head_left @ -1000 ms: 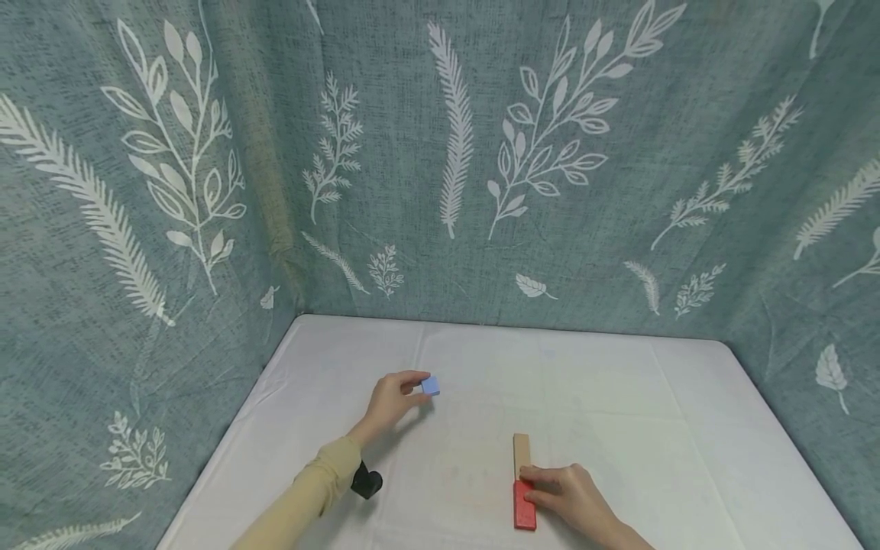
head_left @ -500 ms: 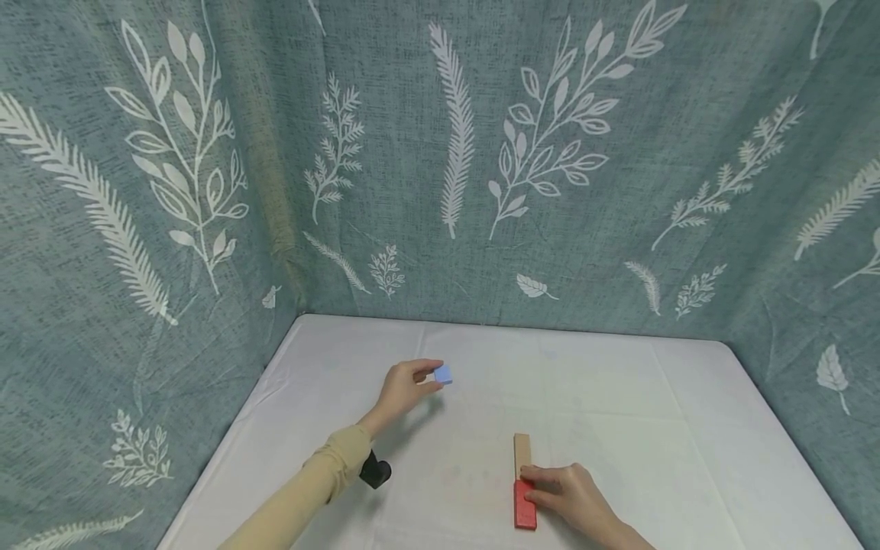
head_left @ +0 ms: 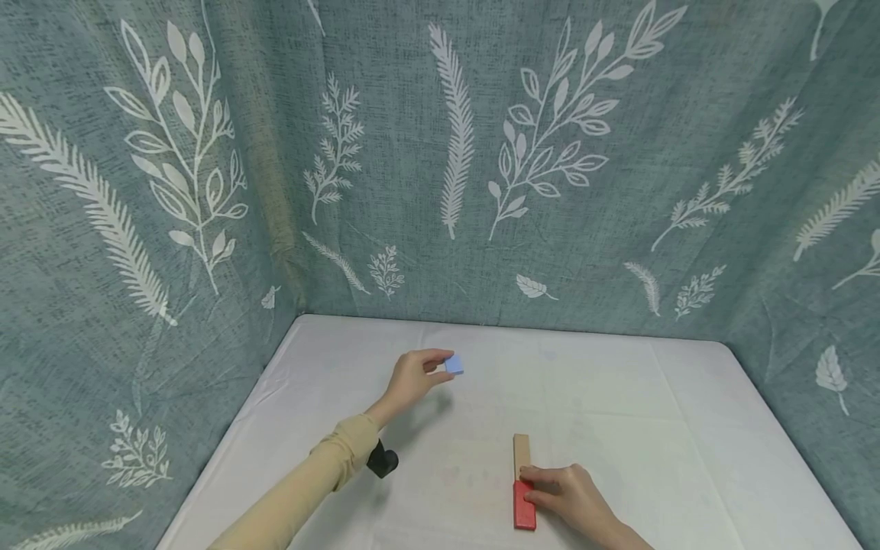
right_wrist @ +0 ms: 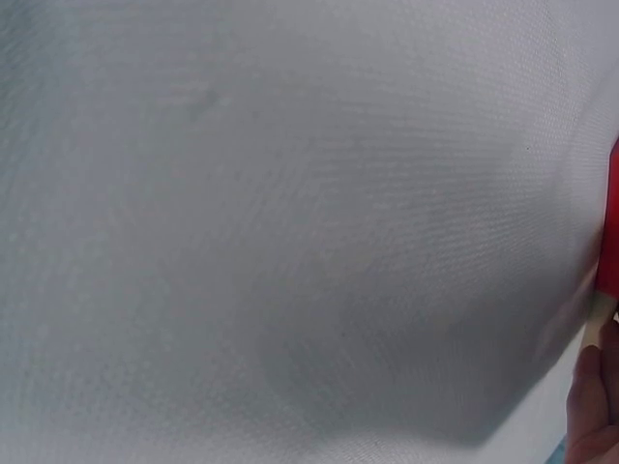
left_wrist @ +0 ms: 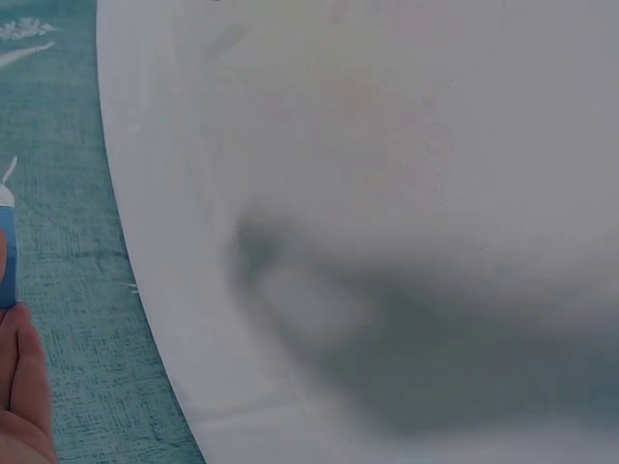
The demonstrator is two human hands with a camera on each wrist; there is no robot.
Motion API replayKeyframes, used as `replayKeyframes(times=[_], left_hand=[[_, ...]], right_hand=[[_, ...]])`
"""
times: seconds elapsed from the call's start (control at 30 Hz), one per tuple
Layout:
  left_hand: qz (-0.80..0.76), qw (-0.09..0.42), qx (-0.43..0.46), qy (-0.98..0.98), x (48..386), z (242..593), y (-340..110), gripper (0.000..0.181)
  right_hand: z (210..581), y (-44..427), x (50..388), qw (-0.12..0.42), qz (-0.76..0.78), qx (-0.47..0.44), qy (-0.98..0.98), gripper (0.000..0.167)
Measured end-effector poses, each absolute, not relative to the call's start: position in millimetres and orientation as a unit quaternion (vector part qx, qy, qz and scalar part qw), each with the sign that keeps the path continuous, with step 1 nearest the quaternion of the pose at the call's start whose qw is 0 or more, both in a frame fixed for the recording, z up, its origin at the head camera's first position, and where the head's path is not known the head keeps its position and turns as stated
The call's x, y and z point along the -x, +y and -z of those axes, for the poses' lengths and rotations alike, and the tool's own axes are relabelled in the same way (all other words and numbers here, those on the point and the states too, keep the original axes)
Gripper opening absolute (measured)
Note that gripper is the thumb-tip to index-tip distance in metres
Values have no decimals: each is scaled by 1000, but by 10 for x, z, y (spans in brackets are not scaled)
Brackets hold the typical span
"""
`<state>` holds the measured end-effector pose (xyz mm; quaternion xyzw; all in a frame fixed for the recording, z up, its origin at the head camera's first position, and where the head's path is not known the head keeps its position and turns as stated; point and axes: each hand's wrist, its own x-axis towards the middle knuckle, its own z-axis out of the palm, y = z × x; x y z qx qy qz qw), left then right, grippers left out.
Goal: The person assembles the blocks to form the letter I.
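Observation:
Thumb and fingers of my left hand (head_left: 410, 380) pinch a small light-blue block (head_left: 454, 364) over the far middle of the table, with a shadow on the cloth below. At the edge of the left wrist view, the blue block (left_wrist: 8, 253) shows a white end beside the fingertips. Near the front, my right hand (head_left: 573, 498) holds a red block (head_left: 525, 508) at its right side, the fingertips by its far end. A narrower tan wooden block (head_left: 522, 452) lines up with the red one, end to end; the fingers partly cover where they meet.
White cloth covers the table (head_left: 619, 428). A grey-green curtain (head_left: 385, 153) with white leaf prints stands behind and at both sides. A black device (head_left: 382, 461), partly hidden by the sleeve, sits at the left wrist.
My left hand has moved away from me and to the right, carrying the blue block with it. The right hand and the red and tan blocks stay where they were.

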<state>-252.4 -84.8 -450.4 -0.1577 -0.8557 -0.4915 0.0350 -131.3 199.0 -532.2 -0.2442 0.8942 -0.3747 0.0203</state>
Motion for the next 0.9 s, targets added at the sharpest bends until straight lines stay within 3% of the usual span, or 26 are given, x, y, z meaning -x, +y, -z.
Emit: replayKeyframes(times=[0.9], left_hand=[[491,7,196,-849,2590,4542,-282,35]], right_hand=[[5331,1990,1313,25,362,243,900,33]])
